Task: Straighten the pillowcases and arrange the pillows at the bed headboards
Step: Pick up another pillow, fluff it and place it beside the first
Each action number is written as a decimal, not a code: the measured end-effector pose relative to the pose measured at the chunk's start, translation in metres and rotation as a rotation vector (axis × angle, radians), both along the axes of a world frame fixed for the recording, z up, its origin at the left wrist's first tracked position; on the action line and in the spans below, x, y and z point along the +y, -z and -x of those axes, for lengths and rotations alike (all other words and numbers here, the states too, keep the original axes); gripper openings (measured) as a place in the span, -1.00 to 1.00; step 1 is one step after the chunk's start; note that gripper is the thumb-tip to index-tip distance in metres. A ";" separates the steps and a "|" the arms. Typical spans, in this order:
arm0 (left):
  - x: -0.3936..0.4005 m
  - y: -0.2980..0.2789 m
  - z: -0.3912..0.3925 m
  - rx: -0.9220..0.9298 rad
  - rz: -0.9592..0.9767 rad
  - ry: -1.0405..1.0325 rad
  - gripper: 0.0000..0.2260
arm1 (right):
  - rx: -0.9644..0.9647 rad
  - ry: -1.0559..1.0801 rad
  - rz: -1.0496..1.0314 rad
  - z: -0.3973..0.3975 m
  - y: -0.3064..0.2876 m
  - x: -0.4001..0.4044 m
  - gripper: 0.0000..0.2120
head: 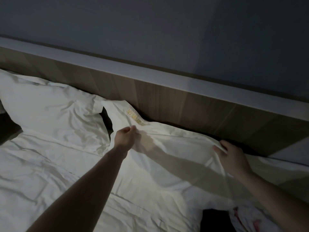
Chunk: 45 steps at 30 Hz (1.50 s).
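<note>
1. Two white pillows lie along the wooden headboard (167, 96); we work on the nearer pillow (167, 158).
2. Our left hand (127, 136) is closed, fingers pinching a fold of its white pillowcase just below the yellow embroidered lettering (135, 117).
3. Our right hand (232, 156) grips the pillowcase's far edge beside the headboard, fingers curled over the cloth, thumb underneath.
4. The second pillow (50, 106) rests to the left, its corner just beside ours, a dark gap between them.
5. Both sit on a creased white duvet (41, 173).
6. A red-and-white cloth (247, 220) shows at bottom right; we cannot tell what it is.
</note>
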State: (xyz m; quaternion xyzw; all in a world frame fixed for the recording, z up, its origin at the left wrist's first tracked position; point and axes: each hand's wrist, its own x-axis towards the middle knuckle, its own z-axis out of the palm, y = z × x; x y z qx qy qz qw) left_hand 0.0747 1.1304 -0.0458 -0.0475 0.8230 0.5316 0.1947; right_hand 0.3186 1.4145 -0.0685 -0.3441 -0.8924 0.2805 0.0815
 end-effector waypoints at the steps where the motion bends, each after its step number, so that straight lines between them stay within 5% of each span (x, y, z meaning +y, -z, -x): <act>1: 0.001 -0.001 -0.001 0.021 -0.012 -0.007 -0.68 | 0.001 -0.007 -0.009 -0.003 -0.001 -0.001 -0.73; 4: 0.001 -0.003 0.000 0.130 -0.063 -0.071 -0.60 | 0.020 -0.027 -0.008 -0.004 -0.005 0.000 -0.73; 6: 0.003 -0.006 0.001 0.194 -0.128 -0.161 -0.59 | 0.086 0.012 0.002 0.000 -0.011 -0.001 -0.91; 12: 0.009 -0.010 0.004 0.269 -0.159 -0.304 -0.56 | 0.346 0.055 -0.015 0.015 -0.023 -0.015 -0.87; 19: -0.004 0.005 0.001 0.091 -0.031 -0.081 -0.82 | -0.039 0.022 0.043 0.001 -0.001 -0.016 -0.79; 22: -0.020 0.023 -0.002 0.069 0.023 -0.223 -0.92 | -0.046 -0.018 0.075 -0.001 -0.005 -0.014 -0.50; 25: -0.038 0.050 -0.003 -0.044 0.171 -0.208 -0.42 | -0.077 -0.095 0.112 0.006 -0.010 -0.020 -0.54; 28: -0.050 0.080 0.010 -0.016 0.449 0.155 -0.23 | -0.144 -0.147 0.102 0.013 -0.005 -0.022 -0.48; 30: -0.056 0.100 0.025 0.026 0.657 0.380 -0.45 | -0.144 -0.113 0.029 0.019 0.004 -0.020 -0.58; 33: -0.066 0.108 0.030 0.134 0.660 0.286 -0.87 | -0.072 -0.093 0.010 0.027 0.008 -0.021 -0.54; 40: -0.108 0.104 -0.001 0.380 0.488 -0.184 -0.92 | 0.172 -0.111 -0.049 0.053 -0.029 -0.035 -0.46; 45: -0.121 0.115 0.014 0.182 0.517 0.001 -0.87 | 0.023 -0.160 -0.083 0.072 -0.006 -0.046 -0.61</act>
